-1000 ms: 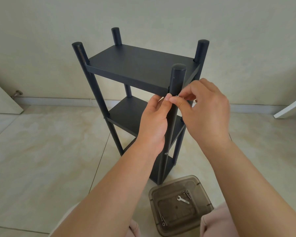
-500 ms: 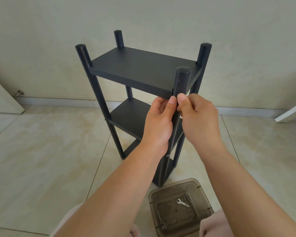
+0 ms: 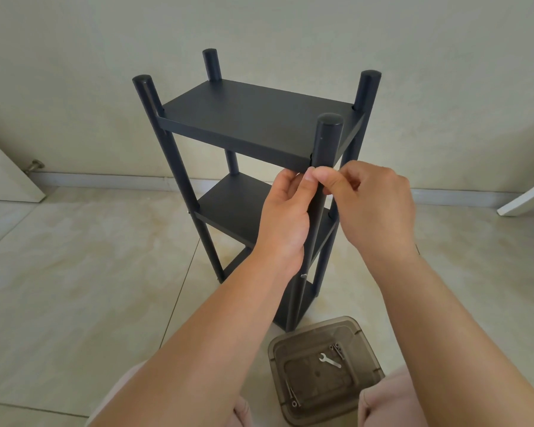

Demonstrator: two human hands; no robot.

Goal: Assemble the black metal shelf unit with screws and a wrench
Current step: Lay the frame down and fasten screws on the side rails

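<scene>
Both hands (image 3: 285, 217) (image 3: 373, 204) dropped slightly, still pinching the shelf post (image 3: 322, 155) over tiled floor (image 3: 74, 257).

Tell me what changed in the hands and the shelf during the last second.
Both hands stayed at the near post, just under the top shelf. The right hand curled lower, its fingers pinching beside the left hand's thumb. The wrench remains in the plastic bin.

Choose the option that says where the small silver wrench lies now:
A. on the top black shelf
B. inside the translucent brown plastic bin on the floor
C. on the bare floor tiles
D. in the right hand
B: the small silver wrench lies inside the translucent brown plastic bin on the floor, near some screws, away from both hands.
</scene>
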